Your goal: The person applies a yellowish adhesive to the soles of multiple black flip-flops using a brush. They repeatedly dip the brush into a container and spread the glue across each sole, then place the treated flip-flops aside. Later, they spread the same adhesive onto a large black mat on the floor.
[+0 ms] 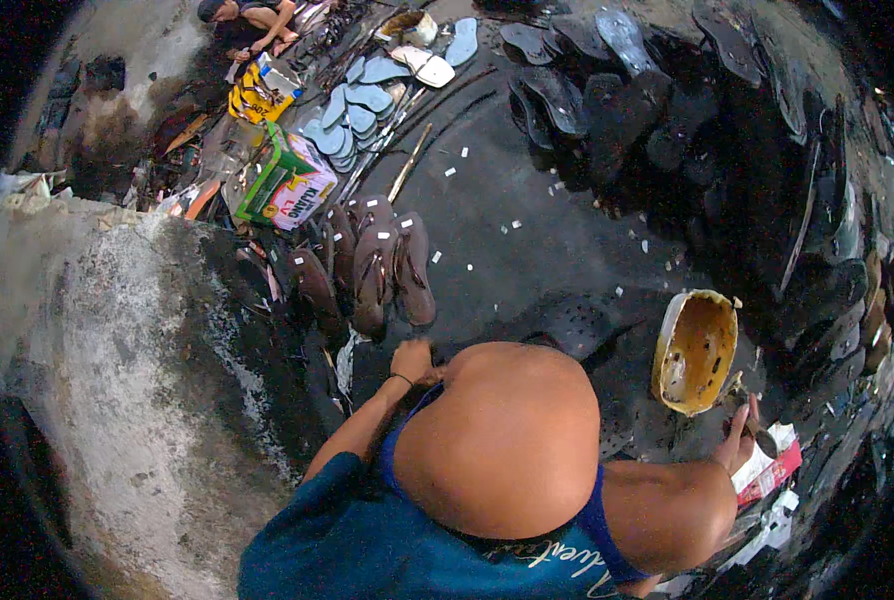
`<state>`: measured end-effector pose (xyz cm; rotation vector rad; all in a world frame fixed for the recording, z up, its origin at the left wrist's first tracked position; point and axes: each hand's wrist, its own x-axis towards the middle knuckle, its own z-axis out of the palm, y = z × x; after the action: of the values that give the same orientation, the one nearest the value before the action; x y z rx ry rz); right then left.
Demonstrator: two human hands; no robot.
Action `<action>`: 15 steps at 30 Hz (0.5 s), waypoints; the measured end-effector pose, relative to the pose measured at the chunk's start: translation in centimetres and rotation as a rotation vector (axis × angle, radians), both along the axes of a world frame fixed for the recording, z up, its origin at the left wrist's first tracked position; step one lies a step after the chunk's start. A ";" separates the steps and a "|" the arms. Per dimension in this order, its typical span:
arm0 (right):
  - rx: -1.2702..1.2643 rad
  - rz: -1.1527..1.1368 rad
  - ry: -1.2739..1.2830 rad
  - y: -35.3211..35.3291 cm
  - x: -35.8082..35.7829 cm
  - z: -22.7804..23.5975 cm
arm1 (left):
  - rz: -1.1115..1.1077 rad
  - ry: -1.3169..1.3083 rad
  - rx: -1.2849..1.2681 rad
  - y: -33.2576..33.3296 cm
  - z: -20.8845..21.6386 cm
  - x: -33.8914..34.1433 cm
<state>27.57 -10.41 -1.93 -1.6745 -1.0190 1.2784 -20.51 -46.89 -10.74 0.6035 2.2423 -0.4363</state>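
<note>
My left hand (pixel 414 361), with a dark band at the wrist, is low beside my bent knee, its fingers curled. What it holds, if anything, is hidden. Just beyond it stand several brown flip-flops (pixel 375 262) with small white tags on them. On the right, my right hand (pixel 737 442) is closed around a small brush (pixel 738 384) whose pale, smeared tip points up. The brush is close to the lower right edge of a cut-open plastic container (pixel 700 352) coated inside with yellow-brown glue.
Pale blue soles (pixel 345 118) lie in a pile beside a green and white carton (pixel 289 180). Dark soles (pixel 627 110) are heaped at the far right. A red and white packet (pixel 770 470) lies under my right hand. Another person (pixel 257 22) squats at the far left.
</note>
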 end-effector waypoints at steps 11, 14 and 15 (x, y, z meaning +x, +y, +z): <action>0.305 0.251 -0.436 3.4 -5.8 -0.1 | 0.203 0.600 0.945 10.0 1.4 -10.6; 0.263 0.183 -0.505 4.8 -6.3 -0.5 | -0.183 0.674 0.988 14.0 3.7 -7.2; 0.295 0.181 -0.530 5.3 -6.7 -0.2 | -0.017 0.447 1.036 16.2 6.3 -5.3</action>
<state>20.85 -5.08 -2.08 -1.7505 -1.6166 0.7448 -25.81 -30.66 -4.44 1.1084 2.8097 0.7256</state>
